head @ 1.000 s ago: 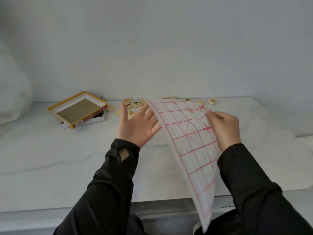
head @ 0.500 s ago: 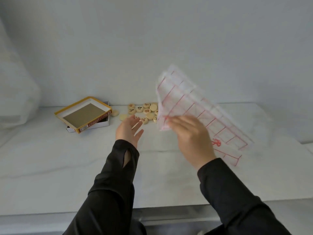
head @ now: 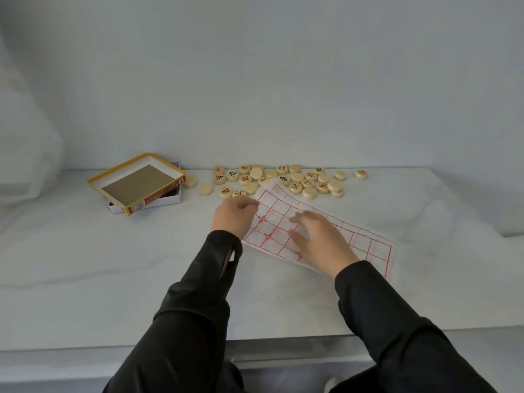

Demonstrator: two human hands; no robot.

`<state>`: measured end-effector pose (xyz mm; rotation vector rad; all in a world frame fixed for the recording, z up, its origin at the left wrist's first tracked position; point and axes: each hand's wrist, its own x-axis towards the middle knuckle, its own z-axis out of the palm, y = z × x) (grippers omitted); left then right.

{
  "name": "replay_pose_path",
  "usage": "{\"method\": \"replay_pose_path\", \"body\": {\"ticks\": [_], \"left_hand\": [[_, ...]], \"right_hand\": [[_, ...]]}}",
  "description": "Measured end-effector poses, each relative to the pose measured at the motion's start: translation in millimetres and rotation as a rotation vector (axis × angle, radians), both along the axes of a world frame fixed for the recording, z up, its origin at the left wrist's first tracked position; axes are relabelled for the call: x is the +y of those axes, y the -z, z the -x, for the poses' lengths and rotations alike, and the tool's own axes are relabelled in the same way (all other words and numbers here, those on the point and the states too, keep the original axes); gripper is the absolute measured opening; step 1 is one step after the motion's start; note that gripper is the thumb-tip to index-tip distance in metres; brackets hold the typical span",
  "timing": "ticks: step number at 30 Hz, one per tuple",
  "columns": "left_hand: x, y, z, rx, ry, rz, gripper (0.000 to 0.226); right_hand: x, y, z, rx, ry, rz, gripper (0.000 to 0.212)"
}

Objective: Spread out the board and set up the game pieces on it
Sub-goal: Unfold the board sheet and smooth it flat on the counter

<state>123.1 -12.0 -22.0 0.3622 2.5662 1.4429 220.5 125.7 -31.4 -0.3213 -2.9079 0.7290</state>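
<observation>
Left grip (head: 235, 218) pinching board (head: 365, 245) edge, right grip (head: 320, 242) pressing flat

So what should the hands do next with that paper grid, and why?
Probably smooth the paper board flat, drawing it nearer and away from the game pieces. Its far corner reaches the scattered pile and the sheet lies askew. The left hand seems to pinch its left edge, and the right hand rests open on top, so both look placed to do that.

Plain room: bare wall (head: 255, 80), white marbled table (head: 85, 265), scattered game pieces (head: 284, 180).
</observation>
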Motion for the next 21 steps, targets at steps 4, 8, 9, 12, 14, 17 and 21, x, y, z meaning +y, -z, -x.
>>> {"method": "replay_pose_path", "body": {"ticks": [4, 8, 9, 12, 14, 17, 21], "left_hand": [[10, 16, -7, 0.108, 0.238, 0.486, 0.052], [14, 31, -5, 0.214, 0.465, 0.831, 0.082], [15, 34, -4, 0.217, 0.49, 0.868, 0.085], [15, 37, -1, 0.184, 0.508, 0.91, 0.091], [14, 36, -1, 0.175, 0.519, 0.93, 0.095], [11, 36, 1, 0.159, 0.523, 0.946, 0.099], [9, 34, 3, 0.126, 0.505, 0.941, 0.102]], "right_hand": [[22, 8, 5, -0.107, 0.154, -0.266, 0.056], [33, 18, 3, -0.319, 0.198, -0.333, 0.08], [33, 19, 3, -0.334, 0.191, -0.323, 0.083], [33, 17, 4, -0.36, 0.184, -0.293, 0.093], [34, 13, 3, -0.374, 0.192, -0.294, 0.097], [34, 8, 2, -0.385, 0.205, -0.315, 0.097], [38, 2, 0, -0.421, 0.248, -0.291, 0.095]]}}
